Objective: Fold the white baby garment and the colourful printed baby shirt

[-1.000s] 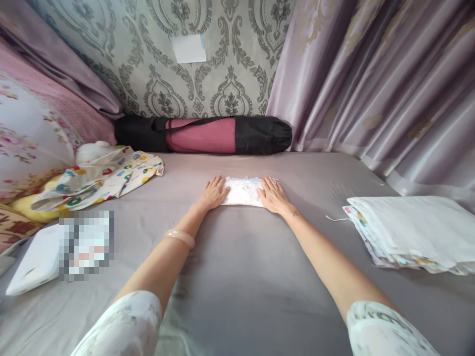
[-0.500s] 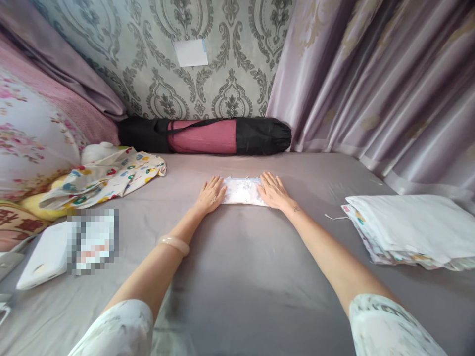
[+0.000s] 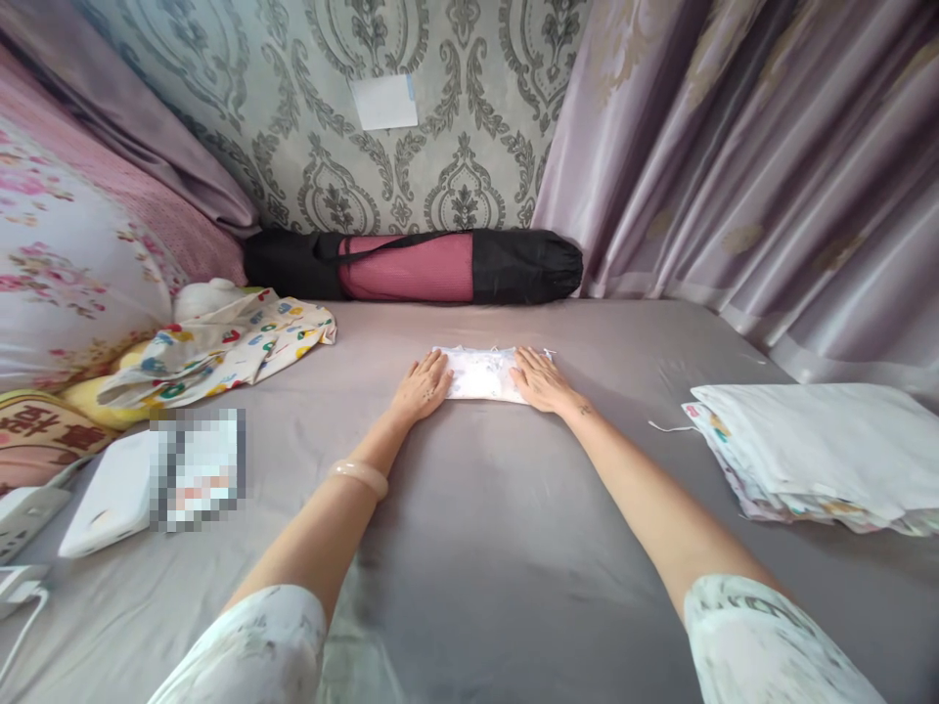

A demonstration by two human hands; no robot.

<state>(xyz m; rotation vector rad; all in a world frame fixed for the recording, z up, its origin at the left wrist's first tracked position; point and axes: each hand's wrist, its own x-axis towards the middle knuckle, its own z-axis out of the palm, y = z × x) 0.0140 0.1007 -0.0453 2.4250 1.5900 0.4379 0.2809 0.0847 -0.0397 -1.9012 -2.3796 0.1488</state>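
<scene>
A small folded white cloth (image 3: 481, 374) with a faint print lies flat on the grey bed sheet (image 3: 499, 508), its long side running left to right. My left hand (image 3: 424, 384) rests palm down on its left end, fingers stretched out. On the right end lies my right hand (image 3: 540, 379), also flat with the fingers extended. Short strings or ties show along the far edge of the cloth and past my right fingertips. The parts of the cloth under both palms are hidden.
A stack of folded white cloths (image 3: 822, 445) lies at the right. Behind is a black and pink rolled mat bag (image 3: 407, 267). On the left are a patterned cloth (image 3: 242, 342), a white device (image 3: 113, 494), a blurred-out item (image 3: 205, 469) and a power strip (image 3: 29, 518).
The view has shifted slightly. My right hand has slid a little inward on the cloth, and a tie now shows beyond its fingers. Both hands stay flat on it.
</scene>
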